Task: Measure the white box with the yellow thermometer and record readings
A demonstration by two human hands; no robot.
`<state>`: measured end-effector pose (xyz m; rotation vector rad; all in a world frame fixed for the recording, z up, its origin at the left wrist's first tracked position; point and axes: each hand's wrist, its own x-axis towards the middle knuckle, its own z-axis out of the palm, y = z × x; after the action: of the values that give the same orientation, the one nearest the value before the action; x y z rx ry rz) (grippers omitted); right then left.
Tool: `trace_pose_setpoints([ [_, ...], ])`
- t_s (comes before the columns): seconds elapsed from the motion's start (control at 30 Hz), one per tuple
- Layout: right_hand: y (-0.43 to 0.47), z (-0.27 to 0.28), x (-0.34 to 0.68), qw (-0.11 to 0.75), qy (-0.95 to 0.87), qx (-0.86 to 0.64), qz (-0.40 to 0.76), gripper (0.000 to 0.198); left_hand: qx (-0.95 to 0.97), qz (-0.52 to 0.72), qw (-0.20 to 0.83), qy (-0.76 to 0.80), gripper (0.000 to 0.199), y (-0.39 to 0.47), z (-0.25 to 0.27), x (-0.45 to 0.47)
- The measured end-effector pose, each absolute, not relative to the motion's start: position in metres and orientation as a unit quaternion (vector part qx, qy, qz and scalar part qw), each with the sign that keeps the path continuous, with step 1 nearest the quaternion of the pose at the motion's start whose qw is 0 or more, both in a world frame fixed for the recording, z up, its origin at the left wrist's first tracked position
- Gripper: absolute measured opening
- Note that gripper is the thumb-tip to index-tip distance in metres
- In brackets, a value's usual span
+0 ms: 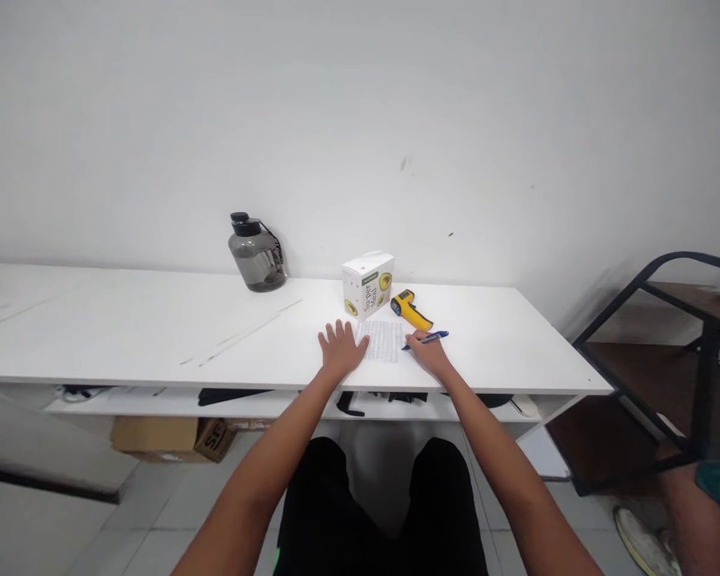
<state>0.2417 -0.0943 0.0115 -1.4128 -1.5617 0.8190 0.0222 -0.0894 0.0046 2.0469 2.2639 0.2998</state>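
A sheet of paper (382, 342) covered in lines of writing lies on the white table (276, 344). My left hand (341, 349) rests flat at the paper's left edge, fingers spread. In my right hand (427, 354) is a blue pen (438, 337), its tip by the right side of the sheet; I cannot tell whether it touches. Just behind the paper stands a white box (369, 286) with avocado pictures and the words "Su-per Meal". Beside the box lies a yellow and black infrared thermometer (411, 310), close to my right hand.
A large grey water bottle (257, 254) stands near the wall, left of the box. Beneath the tabletop, a shelf (312, 406) holds dark items, with a cardboard box (168, 438) below it. At right are a dark metal-framed rack (654, 352) and another person's leg (696, 520).
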Motion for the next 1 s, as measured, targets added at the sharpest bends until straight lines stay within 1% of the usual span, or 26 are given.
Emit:
trace_pose_setpoints([
  [0.43,-0.0962,0.0144,0.2413,0.447,-0.618,-0.560,0.325,0.032,0.669,0.103,0.042,0.735,0.082,-0.0910,0.0049,0.0215],
  [1.0,-0.0950,0.0106,0.2422,0.433,-0.626,-0.571,0.308,0.031,0.669,0.101,0.043,0.735,0.082,-0.0909,0.0051,0.0217],
])
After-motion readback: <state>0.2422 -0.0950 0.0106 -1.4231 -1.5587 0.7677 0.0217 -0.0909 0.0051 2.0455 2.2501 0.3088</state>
